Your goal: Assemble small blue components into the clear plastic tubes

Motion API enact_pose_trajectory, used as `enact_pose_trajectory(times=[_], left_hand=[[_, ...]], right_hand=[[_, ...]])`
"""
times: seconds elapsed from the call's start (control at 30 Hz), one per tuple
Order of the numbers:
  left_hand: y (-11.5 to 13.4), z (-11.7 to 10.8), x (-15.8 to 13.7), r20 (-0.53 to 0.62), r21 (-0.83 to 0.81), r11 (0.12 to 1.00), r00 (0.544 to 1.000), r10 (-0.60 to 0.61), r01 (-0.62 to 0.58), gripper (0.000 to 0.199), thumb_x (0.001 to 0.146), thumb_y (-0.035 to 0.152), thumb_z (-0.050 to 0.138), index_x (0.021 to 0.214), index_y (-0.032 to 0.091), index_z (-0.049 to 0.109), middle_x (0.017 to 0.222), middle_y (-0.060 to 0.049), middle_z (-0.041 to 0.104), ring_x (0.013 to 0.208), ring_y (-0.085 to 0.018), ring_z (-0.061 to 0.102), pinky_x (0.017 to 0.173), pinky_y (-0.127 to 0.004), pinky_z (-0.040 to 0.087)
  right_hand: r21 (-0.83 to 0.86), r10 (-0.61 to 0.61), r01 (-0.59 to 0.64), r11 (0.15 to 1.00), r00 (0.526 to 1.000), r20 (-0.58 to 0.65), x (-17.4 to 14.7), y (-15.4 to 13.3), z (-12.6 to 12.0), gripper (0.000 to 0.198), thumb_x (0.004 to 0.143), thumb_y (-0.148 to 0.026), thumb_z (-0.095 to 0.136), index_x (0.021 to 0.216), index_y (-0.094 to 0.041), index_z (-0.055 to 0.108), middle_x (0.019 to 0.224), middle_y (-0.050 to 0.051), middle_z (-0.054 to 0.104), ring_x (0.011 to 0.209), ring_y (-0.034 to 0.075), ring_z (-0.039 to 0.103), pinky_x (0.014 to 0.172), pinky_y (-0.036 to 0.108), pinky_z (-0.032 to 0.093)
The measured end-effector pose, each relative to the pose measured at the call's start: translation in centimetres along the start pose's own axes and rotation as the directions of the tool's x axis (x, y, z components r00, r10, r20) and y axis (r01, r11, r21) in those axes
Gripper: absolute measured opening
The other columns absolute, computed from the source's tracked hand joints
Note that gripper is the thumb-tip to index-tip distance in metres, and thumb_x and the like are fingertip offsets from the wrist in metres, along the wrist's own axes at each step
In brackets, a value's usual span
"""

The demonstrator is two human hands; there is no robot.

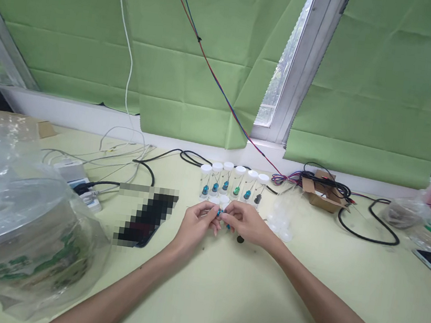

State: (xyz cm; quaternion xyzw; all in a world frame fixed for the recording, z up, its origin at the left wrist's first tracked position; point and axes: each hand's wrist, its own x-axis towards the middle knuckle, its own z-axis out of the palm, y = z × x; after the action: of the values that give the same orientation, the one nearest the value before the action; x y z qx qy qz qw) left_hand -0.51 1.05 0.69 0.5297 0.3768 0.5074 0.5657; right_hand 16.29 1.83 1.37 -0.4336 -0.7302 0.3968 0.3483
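Observation:
My left hand (pixel 200 223) and my right hand (pixel 246 223) meet over the table, fingertips pinched around a small shiny blue piece (pixel 219 213). Its exact kind is too small to make out. Partly behind my right fingers sits another blue bit (pixel 228 227). A small black disc (pixel 240 239) lies just below my right hand. Beyond the hands stand several clear vials (pixel 239 179) with white caps, each holding a small blue, green or dark piece with a thin stem. More white caps (pixel 224 201) show right behind my fingers, partly hidden.
A dark phone-like slab (pixel 148 221), partly pixelated, lies left of my hands. A large bagged tub (pixel 30 243) fills the left side. Clear plastic packaging (pixel 282 220), a cardboard box (pixel 324 198) with wires, and a black cable (pixel 368 239) lie to the right.

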Motion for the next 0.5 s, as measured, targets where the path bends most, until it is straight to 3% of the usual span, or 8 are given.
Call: enact_pose_trajectory(times=[0.3, 0.5], left_hand=[[-0.17, -0.05, 0.06, 0.039, 0.020, 1.000, 0.999, 0.015, -0.016, 0.028, 0.080, 0.042, 0.067, 0.079, 0.014, 0.062, 0.063, -0.003, 0.062, 0.052, -0.012, 0.054, 0.051, -0.026, 0.046], [-0.37, -0.08, 0.09, 0.037, 0.039, 0.999, 0.999, 0.025, -0.026, 0.029, 0.080, 0.043, 0.068, 0.080, 0.014, 0.063, 0.065, -0.003, 0.063, 0.053, -0.014, 0.056, 0.051, -0.027, 0.047]], right_hand=[[-0.127, -0.001, 0.004, 0.992, 1.000, 0.026, 0.01, -0.48, 0.00, 0.044, 0.097, -0.044, 0.042, 0.063, -0.018, 0.054, 0.058, 0.001, 0.060, 0.045, 0.011, 0.054, 0.049, 0.023, 0.043], [-0.060, 0.063, -0.061, 0.996, 0.997, 0.032, 0.10, -0.15, 0.23, 0.049, 0.097, -0.050, 0.038, 0.064, -0.018, 0.055, 0.055, 0.001, 0.060, 0.040, 0.012, 0.052, 0.044, 0.024, 0.042]])
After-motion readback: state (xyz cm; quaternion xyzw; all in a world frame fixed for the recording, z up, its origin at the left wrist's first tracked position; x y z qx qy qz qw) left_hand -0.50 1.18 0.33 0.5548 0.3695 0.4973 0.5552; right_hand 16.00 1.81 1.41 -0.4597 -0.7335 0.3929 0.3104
